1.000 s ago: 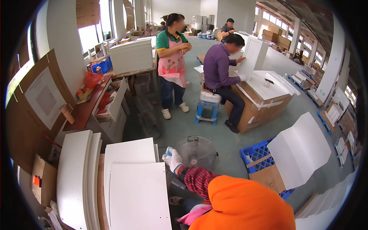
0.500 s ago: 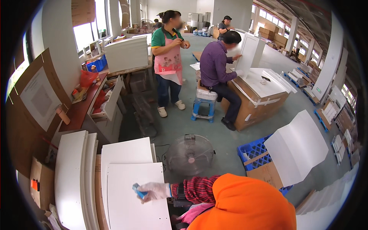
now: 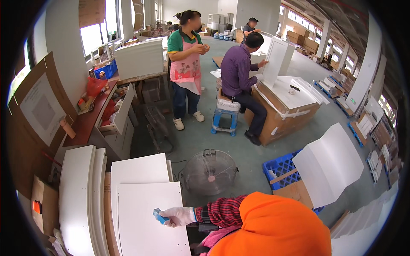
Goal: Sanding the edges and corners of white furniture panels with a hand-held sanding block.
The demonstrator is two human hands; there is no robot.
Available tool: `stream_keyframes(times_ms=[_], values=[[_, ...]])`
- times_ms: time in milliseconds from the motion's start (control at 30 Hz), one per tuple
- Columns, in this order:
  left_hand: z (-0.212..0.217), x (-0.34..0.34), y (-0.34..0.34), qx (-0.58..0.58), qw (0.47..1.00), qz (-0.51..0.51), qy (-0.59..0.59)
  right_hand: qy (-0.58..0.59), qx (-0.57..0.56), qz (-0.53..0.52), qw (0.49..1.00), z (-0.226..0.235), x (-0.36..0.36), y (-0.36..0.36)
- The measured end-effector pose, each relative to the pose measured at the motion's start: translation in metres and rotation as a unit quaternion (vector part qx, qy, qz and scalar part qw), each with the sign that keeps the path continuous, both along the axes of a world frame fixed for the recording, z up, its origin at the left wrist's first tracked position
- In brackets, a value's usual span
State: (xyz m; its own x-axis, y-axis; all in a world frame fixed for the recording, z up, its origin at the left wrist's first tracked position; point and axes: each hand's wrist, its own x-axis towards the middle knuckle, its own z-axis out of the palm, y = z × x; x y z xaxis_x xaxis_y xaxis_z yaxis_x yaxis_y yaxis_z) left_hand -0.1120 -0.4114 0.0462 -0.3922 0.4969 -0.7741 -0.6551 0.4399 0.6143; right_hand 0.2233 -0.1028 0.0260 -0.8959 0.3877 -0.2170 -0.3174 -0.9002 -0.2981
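Note:
My right hand (image 3: 180, 216), in a white glove, closes its fingers round a small blue block-like piece (image 3: 161, 216). It is held over the white panel (image 3: 147, 205) at the lower left. Whether the block touches the panel I cannot tell. A red-and-black striped sleeve (image 3: 224, 211) with a black band at the wrist covers the forearm. Orange cloth (image 3: 282, 226) fills the lower right and hides the rest of that arm. Pink cloth (image 3: 218, 240) shows beneath the sleeve. My left hand is out of view. Another white panel (image 3: 141, 170) lies partly under the first.
Tall white panels (image 3: 77, 200) stand at the left. A floor fan (image 3: 209, 173) stands ahead; a blue pallet (image 3: 277, 170) bears a bent white sheet (image 3: 331, 164). One person in a pink apron (image 3: 186, 64) stands beyond; another in purple (image 3: 237, 70) sits at a cardboard-sided box (image 3: 282, 115).
My right hand has moved slightly right with the blue piece, and its grip has turned a little. The view has shifted slightly. The seated person's head has turned away.

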Motion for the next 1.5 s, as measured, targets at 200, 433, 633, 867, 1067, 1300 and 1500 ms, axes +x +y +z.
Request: stream_keyframes(times_ms=[200,433,633,867,1067,1300,1500], values=[[0.091,0.077,0.036,0.076,0.988,0.128,0.033,-0.091,0.042,-0.039,0.994,0.014,-0.002,-0.009],[0.015,0.011,0.007,0.091,0.991,-0.024,0.097,-0.063,0.119,-0.009,0.991,0.007,-0.011,-0.007],[0.034,0.034,0.01,0.029,0.988,-0.007,0.151,-0.081,0.045,0.033,0.995,0.015,-0.019,-0.009],[0.037,0.042,0.014,-0.001,0.985,0.013,0.17,-0.002,-0.026,0.021,0.999,-0.002,-0.029,-0.01],[0.034,0.044,0.016,-0.017,0.984,0.019,0.178,-0.032,-0.001,0.029,0.999,-0.011,-0.035,-0.008],[0.032,0.043,0.016,-0.033,0.982,0.025,0.186,-0.058,0.029,0.068,0.996,-0.008,-0.045,-0.008],[0.031,0.042,0.015,-0.044,0.98,0.034,0.191,-0.055,0.02,0.075,0.995,-0.015,-0.053,-0.017]])
